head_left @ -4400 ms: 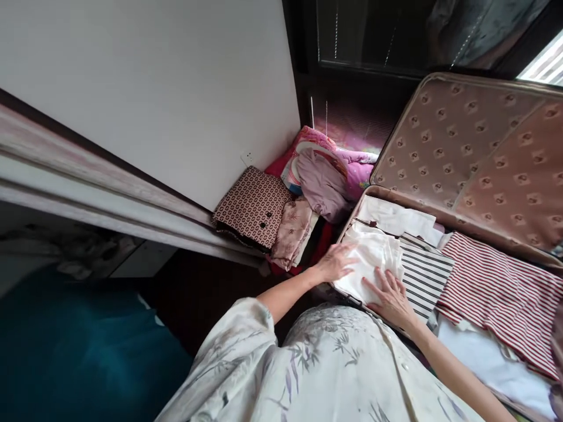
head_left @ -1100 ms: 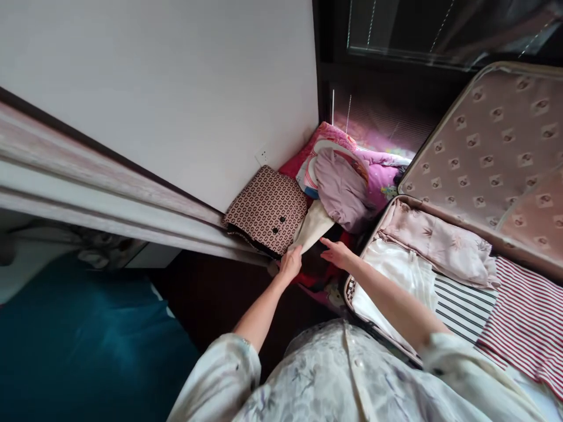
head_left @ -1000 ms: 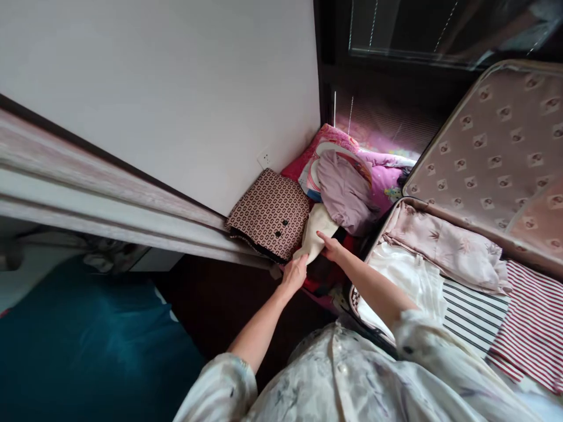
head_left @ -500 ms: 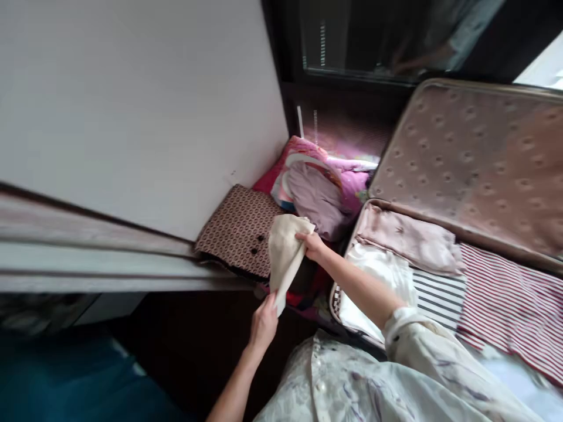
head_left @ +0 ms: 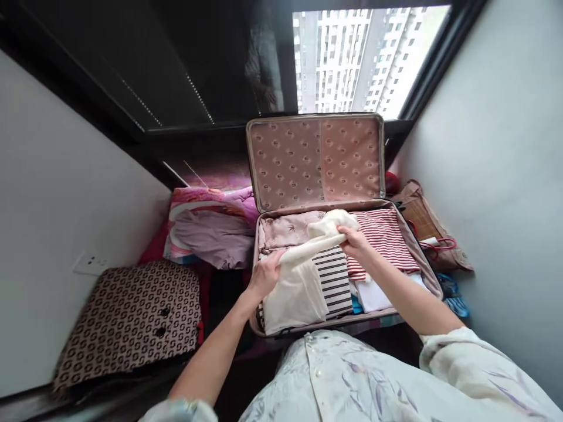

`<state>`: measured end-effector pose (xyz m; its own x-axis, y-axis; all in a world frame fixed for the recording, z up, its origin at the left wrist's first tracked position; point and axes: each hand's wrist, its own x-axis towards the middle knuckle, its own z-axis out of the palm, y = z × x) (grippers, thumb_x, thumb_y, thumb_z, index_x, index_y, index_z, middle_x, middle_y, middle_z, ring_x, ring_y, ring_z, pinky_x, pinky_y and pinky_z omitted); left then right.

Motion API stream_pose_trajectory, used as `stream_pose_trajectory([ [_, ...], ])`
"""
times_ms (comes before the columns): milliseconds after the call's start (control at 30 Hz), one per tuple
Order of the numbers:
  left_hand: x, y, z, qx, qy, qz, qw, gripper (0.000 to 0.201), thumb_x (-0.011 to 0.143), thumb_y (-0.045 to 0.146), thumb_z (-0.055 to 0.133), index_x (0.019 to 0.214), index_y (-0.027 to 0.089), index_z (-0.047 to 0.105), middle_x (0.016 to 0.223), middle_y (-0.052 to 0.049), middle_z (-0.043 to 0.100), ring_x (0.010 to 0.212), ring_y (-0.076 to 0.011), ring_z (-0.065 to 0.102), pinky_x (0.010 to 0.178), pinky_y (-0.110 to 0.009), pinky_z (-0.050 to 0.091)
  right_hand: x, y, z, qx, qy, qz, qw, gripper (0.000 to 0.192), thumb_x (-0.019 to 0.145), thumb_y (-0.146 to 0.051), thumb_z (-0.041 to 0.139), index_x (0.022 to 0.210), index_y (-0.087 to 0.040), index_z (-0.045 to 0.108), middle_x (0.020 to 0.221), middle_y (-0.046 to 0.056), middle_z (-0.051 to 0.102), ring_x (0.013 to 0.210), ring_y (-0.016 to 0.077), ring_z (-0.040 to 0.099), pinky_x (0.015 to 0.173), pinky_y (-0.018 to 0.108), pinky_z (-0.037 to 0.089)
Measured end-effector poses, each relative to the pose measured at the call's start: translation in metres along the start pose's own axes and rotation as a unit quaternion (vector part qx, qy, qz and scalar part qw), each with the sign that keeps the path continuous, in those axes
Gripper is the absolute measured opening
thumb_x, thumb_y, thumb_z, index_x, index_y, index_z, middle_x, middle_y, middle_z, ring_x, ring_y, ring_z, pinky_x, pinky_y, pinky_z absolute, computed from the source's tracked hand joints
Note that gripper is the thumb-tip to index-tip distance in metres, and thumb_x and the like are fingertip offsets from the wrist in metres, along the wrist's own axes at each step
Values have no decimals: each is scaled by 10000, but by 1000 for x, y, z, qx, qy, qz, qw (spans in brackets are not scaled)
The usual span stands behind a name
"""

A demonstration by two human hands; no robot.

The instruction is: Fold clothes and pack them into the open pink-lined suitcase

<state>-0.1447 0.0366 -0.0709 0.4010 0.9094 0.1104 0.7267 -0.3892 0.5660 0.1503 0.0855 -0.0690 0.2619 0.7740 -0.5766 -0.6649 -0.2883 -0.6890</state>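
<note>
A cream cloth garment is stretched between my two hands above the open suitcase. My left hand is closed on its left end, and my right hand pinches it near the bunched right end. Below lie folded clothes: a white garment at the front left, a black-and-white striped one in the middle, a pink one at the back left. A red-and-white striped garment fills the right side, with a white piece in front of it.
The suitcase's pink patterned lid stands upright against the window. To the left are a mauve cloth on pink bedding and a brown patterned bag or cushion. A brown package lies by the right wall.
Both hands have carried the cream garment from beside the brown patterned item to over the suitcase. It now runs sideways instead of hanging down. The view has swung right.
</note>
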Motion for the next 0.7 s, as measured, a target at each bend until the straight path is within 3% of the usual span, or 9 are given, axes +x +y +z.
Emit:
stream_pose_trajectory([
  [133, 97, 56, 25, 63, 29, 118, 991, 494, 932, 136, 429, 1371, 182, 651, 1296, -103, 719, 1220, -241, 662, 1084, -374, 493, 31, -77, -54, 84, 31, -82, 993, 281, 712, 4, 648, 883, -217, 617, 803, -45, 724, 790, 124, 699, 777, 253, 626],
  [200, 127, 76, 53, 82, 44, 159, 983, 474, 969, 157, 425, 1396, 171, 631, 1374, -118, 679, 1332, -255, 593, 1165, -423, 415, 47, -99, -87, 106, 23, -136, 985, 295, 717, -15, 657, 927, -221, 632, 854, -39, 743, 874, 143, 714, 851, 302, 633],
  [267, 144, 88, 92, 101, 34, 170, 980, 465, 991, 182, 444, 1427, 169, 606, 1455, -131, 623, 1453, -277, 475, 1231, -478, 317, 63, -104, -122, 95, 27, -162, 982, 270, 727, -51, 668, 933, -222, 635, 875, -33, 750, 925, 156, 715, 891, 335, 628],
  [333, 147, 90, 136, 124, -15, 142, 982, 490, 988, 163, 463, 1463, 183, 576, 1524, -131, 561, 1532, -297, 353, 1255, -521, 253, 77, -95, -157, 68, 63, -140, 986, 240, 725, -64, 653, 908, -216, 622, 838, -31, 741, 905, 158, 716, 898, 357, 623],
  [400, 141, 85, 179, 145, -98, 89, 980, 555, 965, 141, 500, 1517, 204, 521, 1597, -130, 474, 1564, -330, 272, 1250, -565, 239, 86, -79, -187, 50, 109, -102, 988, 252, 693, -42, 625, 880, -208, 598, 772, -35, 721, 843, 160, 715, 889, 385, 621],
  [500, 128, 72, 224, 156, -186, 29, 970, 705, 941, 226, 604, 1608, 218, 379, 1700, -143, 275, 1583, -392, 171, 1243, -612, 211, 92, -57, -219, 47, 136, -83, 986, 278, 661, -42, 624, 877, -210, 577, 747, -28, 718, 818, 172, 716, 882, 422, 618],
  [600, 124, 67, 242, 154, -192, 19, 969, 780, 944, 333, 641, 1641, 245, 304, 1737, -145, 133, 1593, -418, 57, 1249, -626, 163, 95, -52, -231, 19, 124, -105, 986, 262, 682, -122, 662, 920, -215, 604, 853, 17, 759, 876, 192, 723, 882, 447, 612],
  [700, 122, 78, 241, 146, -169, 19, 974, 765, 936, 364, 660, 1625, 255, 346, 1737, -151, 119, 1586, -448, 27, 1237, -671, 138, 99, -57, -232, -26, 93, -125, 987, 288, 684, -203, 680, 967, -213, 630, 972, 51, 771, 928, 202, 724, 891, 464, 605],
])
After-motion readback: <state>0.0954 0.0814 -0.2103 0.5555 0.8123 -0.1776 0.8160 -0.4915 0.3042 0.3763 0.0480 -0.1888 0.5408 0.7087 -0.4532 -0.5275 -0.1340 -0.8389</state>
